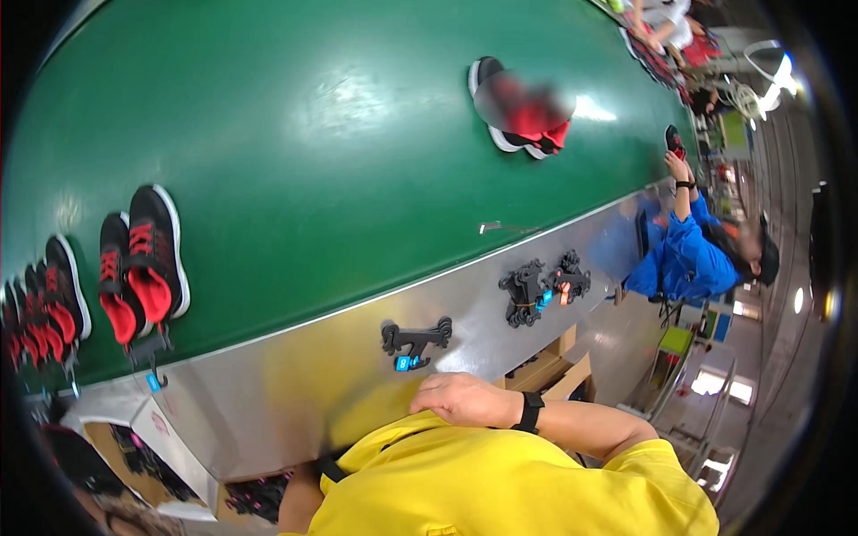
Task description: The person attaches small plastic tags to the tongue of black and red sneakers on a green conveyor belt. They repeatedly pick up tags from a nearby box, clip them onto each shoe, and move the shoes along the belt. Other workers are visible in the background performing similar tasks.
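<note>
My right hand [465, 399] is held in front of my yellow shirt, at the near edge of the metal ledge. Its fingers are curled in toward the shirt, and what they hold, if anything, is hidden. A black wristband is on that wrist. Just beyond the hand, a small stack of black shoe hangers [416, 338] with a blue tag lies on the ledge. My left upper arm shows at the lower edge, but the left hand is out of sight. At the left, a pair of black and red shoes [159, 246] with white soles has a hanger attached.
More hanger bundles [523, 293] lie along the ledge to the right. On the green conveyor belt [268, 161] sit a partly blurred shoe pair [483, 73] and several shoes at far left. Open cartons [134, 447] stand below the ledge. A person in blue [693, 255] handles a shoe at right.
</note>
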Demonstrator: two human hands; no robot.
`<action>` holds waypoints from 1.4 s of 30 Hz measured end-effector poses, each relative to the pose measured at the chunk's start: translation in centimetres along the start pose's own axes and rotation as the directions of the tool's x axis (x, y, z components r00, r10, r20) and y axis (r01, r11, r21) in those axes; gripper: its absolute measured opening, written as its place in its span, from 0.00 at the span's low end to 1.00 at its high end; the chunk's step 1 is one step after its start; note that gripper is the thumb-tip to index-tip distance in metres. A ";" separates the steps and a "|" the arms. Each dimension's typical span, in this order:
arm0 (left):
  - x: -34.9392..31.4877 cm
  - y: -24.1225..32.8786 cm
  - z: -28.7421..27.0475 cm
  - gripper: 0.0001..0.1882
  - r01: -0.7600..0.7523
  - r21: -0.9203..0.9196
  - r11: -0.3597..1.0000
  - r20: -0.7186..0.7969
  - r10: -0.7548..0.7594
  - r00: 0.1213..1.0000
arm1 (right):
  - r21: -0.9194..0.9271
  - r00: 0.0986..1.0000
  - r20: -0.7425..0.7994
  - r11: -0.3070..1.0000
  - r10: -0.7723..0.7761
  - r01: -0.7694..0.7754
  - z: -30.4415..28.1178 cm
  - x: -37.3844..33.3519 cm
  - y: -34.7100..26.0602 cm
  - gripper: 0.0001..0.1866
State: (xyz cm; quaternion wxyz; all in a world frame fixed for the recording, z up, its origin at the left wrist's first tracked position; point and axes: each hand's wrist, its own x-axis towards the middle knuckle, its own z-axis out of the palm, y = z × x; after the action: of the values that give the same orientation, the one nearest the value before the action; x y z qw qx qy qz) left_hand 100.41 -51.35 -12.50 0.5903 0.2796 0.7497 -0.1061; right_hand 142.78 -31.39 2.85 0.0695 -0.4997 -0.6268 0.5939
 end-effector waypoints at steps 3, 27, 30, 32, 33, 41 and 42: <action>-0.6 1.6 -2.4 0.17 -0.034 0.029 0.999 -0.014 0.035 0.999 | -0.008 0.999 -0.050 1.000 0.001 -0.001 1.1 -0.2 -0.2 0.11; -7.6 16.1 1.1 0.16 -0.543 0.515 0.663 0.235 0.500 0.834 | -0.358 0.501 -0.653 0.815 -0.567 0.456 15.8 -4.2 8.9 0.05; -9.2 18.3 3.2 0.16 -0.570 0.567 0.595 0.279 0.513 0.812 | -0.414 0.432 -0.684 0.801 -0.587 0.432 15.7 -4.5 9.9 0.05; -10.3 19.5 4.5 0.16 -0.583 0.593 0.555 0.305 0.515 0.801 | -0.424 0.397 -0.711 0.804 -0.581 0.417 15.6 -4.6 10.0 0.05; -10.9 20.0 5.0 0.16 -0.587 0.604 0.540 0.318 0.512 0.798 | -0.430 0.381 -0.721 0.804 -0.579 0.410 15.3 -4.6 10.2 0.05; -15.6 24.2 6.5 0.15 -0.616 0.661 0.429 0.398 0.495 0.772 | -0.319 0.375 -0.769 0.819 -0.518 0.477 13.5 -1.6 12.3 0.03; -16.3 24.6 6.2 0.15 -0.624 0.662 0.414 0.417 0.489 0.766 | -0.288 0.342 -0.800 0.815 -0.493 0.502 13.6 -1.5 12.4 0.02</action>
State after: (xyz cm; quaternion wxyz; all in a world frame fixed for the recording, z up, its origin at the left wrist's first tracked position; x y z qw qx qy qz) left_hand 121.31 -38.92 5.34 0.4694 0.7270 0.4426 -0.2350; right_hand 140.99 -44.16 -10.31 0.5445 -0.5075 -0.6287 0.2250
